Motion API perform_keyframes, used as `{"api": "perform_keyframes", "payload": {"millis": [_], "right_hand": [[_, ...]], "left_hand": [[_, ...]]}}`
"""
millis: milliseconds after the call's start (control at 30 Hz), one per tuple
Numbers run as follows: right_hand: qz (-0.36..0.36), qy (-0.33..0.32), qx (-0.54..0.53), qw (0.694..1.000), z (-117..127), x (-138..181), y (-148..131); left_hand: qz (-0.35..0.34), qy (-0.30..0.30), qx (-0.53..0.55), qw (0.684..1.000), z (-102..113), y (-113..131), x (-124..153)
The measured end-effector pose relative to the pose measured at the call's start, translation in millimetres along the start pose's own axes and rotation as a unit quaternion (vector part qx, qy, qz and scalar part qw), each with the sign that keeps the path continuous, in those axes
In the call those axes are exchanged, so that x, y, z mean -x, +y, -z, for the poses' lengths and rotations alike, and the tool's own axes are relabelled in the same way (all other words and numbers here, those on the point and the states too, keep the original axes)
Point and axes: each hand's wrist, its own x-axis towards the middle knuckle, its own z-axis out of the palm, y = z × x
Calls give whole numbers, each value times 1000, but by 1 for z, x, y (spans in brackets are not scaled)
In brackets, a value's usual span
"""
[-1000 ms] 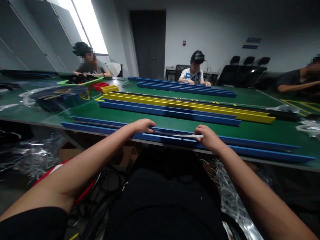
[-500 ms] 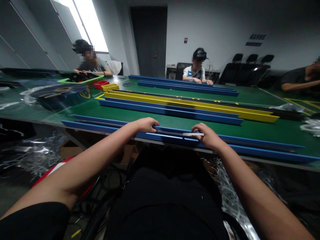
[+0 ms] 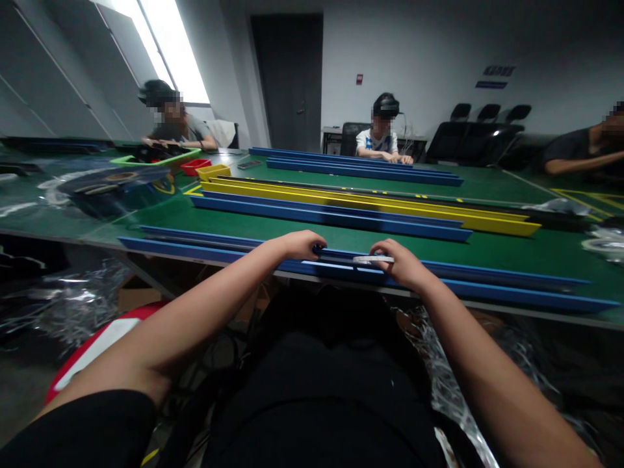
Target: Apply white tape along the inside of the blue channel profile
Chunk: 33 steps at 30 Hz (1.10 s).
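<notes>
In front of me a long blue channel-shaped profile (image 3: 492, 290) lies along the near edge of the table. My left hand (image 3: 303, 245) is closed over its inner channel, and a small dark thing shows at the fingertips; I cannot make out what it is. To the right, my right hand (image 3: 400, 262) pinches a thin, flat white piece (image 3: 373, 259) between thumb and fingers. That piece is held level just above the blue profile, its end pointing toward my left hand. A gap separates the two hands.
Beyond lie another blue profile (image 3: 322, 220), a yellow profile (image 3: 511, 224) and more blue profiles (image 3: 361, 172). At the left are a large wrapped reel (image 3: 114, 190), a green tray (image 3: 182, 159), a red bin (image 3: 196, 167) and a yellow bin (image 3: 214, 172). Several people sit around the table.
My left hand has slid right along the blue profile, closer to my right hand. The right hand and the white piece have hardly moved.
</notes>
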Motion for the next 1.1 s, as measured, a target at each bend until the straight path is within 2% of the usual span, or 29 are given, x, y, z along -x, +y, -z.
{"api": "perform_keyframes", "payload": {"millis": [167, 333, 467, 600, 667, 767, 833, 900, 933, 1000, 1100], "right_hand": [[-49, -28, -23, 998, 1, -1, -3], [-55, -35, -18, 998, 2, -2, -4], [-60, -21, -11, 998, 2, -1, -5], [-84, -7, -36, 996, 6, 0, -6], [-115, 22, -73, 990, 10, 3, -3], [-173, 114, -102, 973, 24, 13, 5], [-187, 179, -53, 964, 39, 23, 11], [-158, 209, 42, 964, 55, 34, 17], [-142, 199, 75, 967, 63, 39, 20], [-102, 138, 97, 980, 74, 47, 27], [-39, 38, 89, 995, 75, 56, 41]], "left_hand": [[-12, -2, 27, 1000, -1, 8, -11], [-18, 9, 50, 999, -9, 9, -18], [11, 26, 59, 998, -14, 7, -17], [47, 9, 62, 997, -12, 8, -17], [58, 3, 58, 997, -11, 9, -17], [68, 2, 46, 997, -9, 11, -18], [69, -1, 45, 997, -10, 10, -19], [67, -5, 47, 997, -10, 10, -19], [67, -5, 47, 997, -10, 10, -19], [69, -2, 45, 997, -11, 9, -20], [81, -1, 46, 996, -11, 9, -20]]}}
